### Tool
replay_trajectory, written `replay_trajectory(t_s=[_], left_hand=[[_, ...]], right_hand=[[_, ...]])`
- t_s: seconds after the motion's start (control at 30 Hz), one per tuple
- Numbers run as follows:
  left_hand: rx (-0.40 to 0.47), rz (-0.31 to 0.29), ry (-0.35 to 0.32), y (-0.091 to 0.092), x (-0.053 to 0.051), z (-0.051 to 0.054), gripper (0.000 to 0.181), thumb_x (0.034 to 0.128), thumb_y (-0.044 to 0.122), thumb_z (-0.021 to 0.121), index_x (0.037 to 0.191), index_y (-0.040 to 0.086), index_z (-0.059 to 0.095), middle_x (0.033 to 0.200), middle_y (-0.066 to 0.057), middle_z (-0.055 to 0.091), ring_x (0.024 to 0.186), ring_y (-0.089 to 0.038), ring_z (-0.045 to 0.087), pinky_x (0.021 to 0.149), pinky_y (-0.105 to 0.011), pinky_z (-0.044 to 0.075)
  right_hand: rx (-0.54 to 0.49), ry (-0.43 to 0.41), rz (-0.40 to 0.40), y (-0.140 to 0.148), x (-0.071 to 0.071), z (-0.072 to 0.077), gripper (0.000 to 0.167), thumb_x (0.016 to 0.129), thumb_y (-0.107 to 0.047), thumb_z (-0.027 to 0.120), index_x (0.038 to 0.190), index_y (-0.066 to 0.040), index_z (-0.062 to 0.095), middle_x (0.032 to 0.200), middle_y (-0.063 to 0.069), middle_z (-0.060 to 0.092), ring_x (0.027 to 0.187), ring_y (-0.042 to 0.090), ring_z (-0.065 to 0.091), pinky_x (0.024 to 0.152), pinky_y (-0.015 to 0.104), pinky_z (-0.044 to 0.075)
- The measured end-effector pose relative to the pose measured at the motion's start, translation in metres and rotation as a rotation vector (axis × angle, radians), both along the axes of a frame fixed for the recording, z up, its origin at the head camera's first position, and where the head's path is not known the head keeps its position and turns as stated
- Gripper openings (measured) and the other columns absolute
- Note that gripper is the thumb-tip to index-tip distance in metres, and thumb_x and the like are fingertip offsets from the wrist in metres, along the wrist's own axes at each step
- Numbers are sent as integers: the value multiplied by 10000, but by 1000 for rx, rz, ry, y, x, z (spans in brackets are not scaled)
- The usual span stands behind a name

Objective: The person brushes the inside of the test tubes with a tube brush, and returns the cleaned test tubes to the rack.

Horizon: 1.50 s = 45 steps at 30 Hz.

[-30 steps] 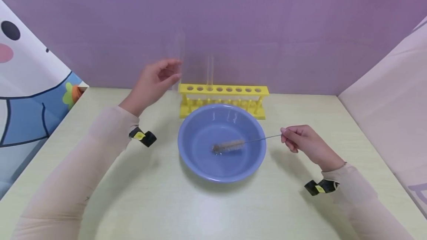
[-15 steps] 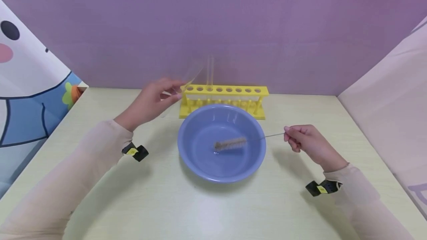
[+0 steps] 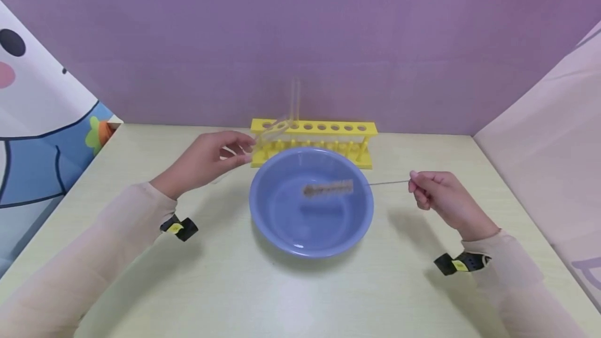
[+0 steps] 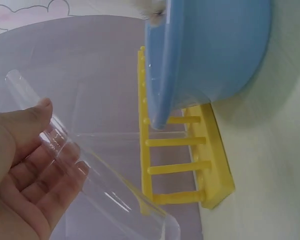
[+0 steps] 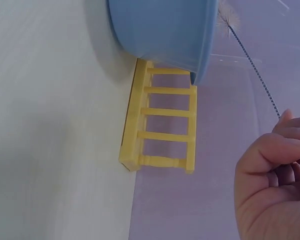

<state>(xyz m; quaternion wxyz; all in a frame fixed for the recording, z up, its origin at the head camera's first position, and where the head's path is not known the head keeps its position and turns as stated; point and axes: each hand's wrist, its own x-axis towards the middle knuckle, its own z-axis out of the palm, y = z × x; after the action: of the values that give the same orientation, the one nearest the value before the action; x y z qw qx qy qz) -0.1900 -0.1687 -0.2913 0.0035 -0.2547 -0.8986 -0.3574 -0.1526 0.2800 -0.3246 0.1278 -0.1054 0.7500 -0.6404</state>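
Observation:
My left hand (image 3: 206,160) pinches a clear test tube (image 4: 112,187) between thumb and fingers, left of the basin. The tube lies slantwise, one end rising toward the rack in the head view. On the other side, my right hand (image 3: 446,200) grips the twisted wire handle of a test tube brush (image 3: 331,188). Its bristles hang over the inside of the blue basin (image 3: 263,218), apart from the test tube. Behind the basin stands a yellow test tube rack (image 3: 328,128), with another clear test tube (image 3: 295,99) upright in one hole.
The pale tabletop (image 3: 300,296) carries the basin and rack. A purple backdrop (image 3: 375,40) rises right behind the rack. Printed cloth (image 3: 42,93) borders the left side, and a pale cloth (image 3: 549,134) the right.
My left hand has come down from beside the rack, and the test tube has tipped from upright to slanted. The right hand has drawn the brush slightly rightward and up.

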Motion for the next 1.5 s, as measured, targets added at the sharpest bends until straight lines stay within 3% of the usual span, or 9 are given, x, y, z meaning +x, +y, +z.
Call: replay_trajectory(t_s=[0.47,0.83,1.2,1.5], left_hand=[[-127,-143,60,-6,5,-13,273,915,116,616,1183,65,623,1044,-22,661,901,-129,597,785,-349,515],[-191,-148,-43,-5,7,-13,260,900,43,602,1154,76,645,968,3,657,884,-136,592,741,-310,506],[-245,-230,-81,-2,3,-12,244,907,60,599,1138,113,659,1029,20,665,890,-136,602,746,-306,508],[-229,-268,-177,-2,1,-9,255,929,65,565,1161,123,653,1061,21,659,938,-148,602,809,-339,517]], right_hand=[[-134,-1,-8,4,1,13,326,1006,-186,453,733,-86,600,569,-26,451,508,164,322,549,350,193],[-202,31,-2,4,-1,21,327,1009,-155,440,742,-65,605,578,-9,451,523,187,300,560,353,179],[-234,90,22,-1,-3,24,323,1013,-125,419,773,-53,623,586,7,449,533,183,321,557,355,200],[-211,101,19,-2,-4,23,312,1009,-129,433,778,-53,629,596,2,465,532,167,353,551,346,219]])
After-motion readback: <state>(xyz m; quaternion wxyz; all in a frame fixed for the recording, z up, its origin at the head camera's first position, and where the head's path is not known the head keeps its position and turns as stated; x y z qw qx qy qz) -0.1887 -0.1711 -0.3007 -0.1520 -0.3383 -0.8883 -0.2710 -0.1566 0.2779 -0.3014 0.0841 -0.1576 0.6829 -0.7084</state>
